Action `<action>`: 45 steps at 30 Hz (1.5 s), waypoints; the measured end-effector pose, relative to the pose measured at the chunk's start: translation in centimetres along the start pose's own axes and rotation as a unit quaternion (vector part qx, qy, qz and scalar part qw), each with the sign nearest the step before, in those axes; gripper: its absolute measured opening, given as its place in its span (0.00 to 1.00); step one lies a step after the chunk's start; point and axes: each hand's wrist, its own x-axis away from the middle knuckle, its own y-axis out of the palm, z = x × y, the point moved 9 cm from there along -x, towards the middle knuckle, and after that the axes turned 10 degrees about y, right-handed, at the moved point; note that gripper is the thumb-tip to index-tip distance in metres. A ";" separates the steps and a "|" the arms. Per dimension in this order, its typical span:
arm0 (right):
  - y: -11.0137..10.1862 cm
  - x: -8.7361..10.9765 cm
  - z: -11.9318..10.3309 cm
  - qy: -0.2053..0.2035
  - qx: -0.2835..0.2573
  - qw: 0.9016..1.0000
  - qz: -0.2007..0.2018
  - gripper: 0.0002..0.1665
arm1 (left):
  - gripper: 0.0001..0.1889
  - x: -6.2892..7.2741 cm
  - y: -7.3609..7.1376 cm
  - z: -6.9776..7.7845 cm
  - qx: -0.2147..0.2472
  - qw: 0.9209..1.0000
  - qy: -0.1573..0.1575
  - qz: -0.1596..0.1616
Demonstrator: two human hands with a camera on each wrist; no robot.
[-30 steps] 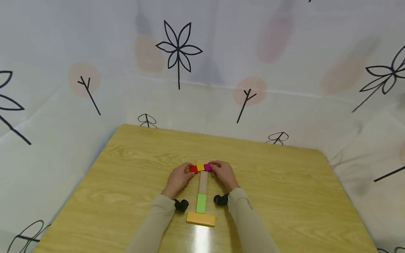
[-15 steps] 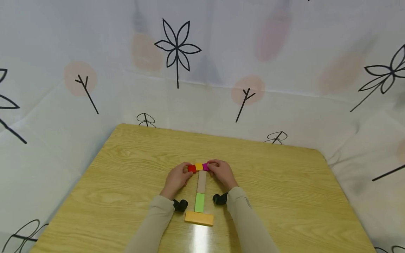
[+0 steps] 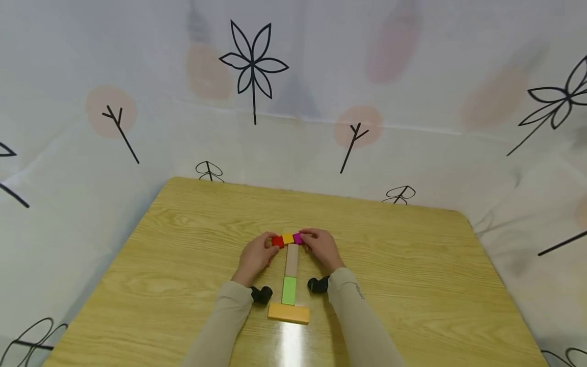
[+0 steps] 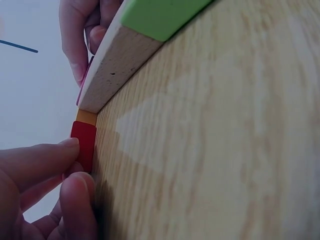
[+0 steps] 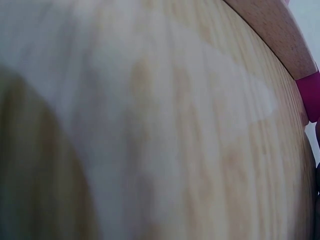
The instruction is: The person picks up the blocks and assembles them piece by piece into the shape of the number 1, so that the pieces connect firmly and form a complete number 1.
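In the head view my left hand pinches a red block between thumb and fingers, at the left end of a short row. My right hand holds the magenta block at the row's right end. Between them sits a yellow block. A plain wooden block runs from this row toward me, followed by a light green block. Crosswise at the near end lies a longer orange block. The left wrist view shows thumb and fingertips on the red block.
The blocks lie on a wood-grain table. Behind and beside it hangs a white cloth printed with plants. A dark wrist device is on the left wrist, another dark wrist device on the right, both close to the block line.
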 end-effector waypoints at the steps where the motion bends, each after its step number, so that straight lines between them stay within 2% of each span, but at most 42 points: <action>1: 0.0 0.0 0.1 0.002 0.000 1.000 -0.001 0.15 | 0.18 0.0 0.0 0.0 0.001 1.000 0.000 -0.001; 10: 0.2 0.2 0.4 0.008 0.003 1.000 -0.005 0.17 | 0.18 0.4 0.0 -0.1 0.000 1.000 -0.006 0.007; 19: 0.2 0.2 0.5 0.013 0.007 1.000 -0.008 0.17 | 0.18 0.7 -0.1 0.2 0.005 1.000 0.006 0.009; 25: -0.1 0.3 0.6 0.017 -0.001 1.000 -0.003 0.16 | 0.19 0.7 0.0 0.7 -0.003 1.000 0.016 0.010; 35: -0.3 0.6 0.8 0.028 -0.007 1.000 -0.005 0.15 | 0.19 0.5 0.3 0.6 -0.018 1.000 0.007 0.005; 40: -0.6 0.7 0.8 0.033 -0.008 0.999 0.002 0.17 | 0.20 0.4 0.3 0.7 -0.015 1.000 0.003 0.004; 45: -0.9 0.7 1.0 0.032 -0.017 0.999 0.010 0.19 | 0.23 0.4 0.6 0.8 -0.020 1.000 0.014 0.001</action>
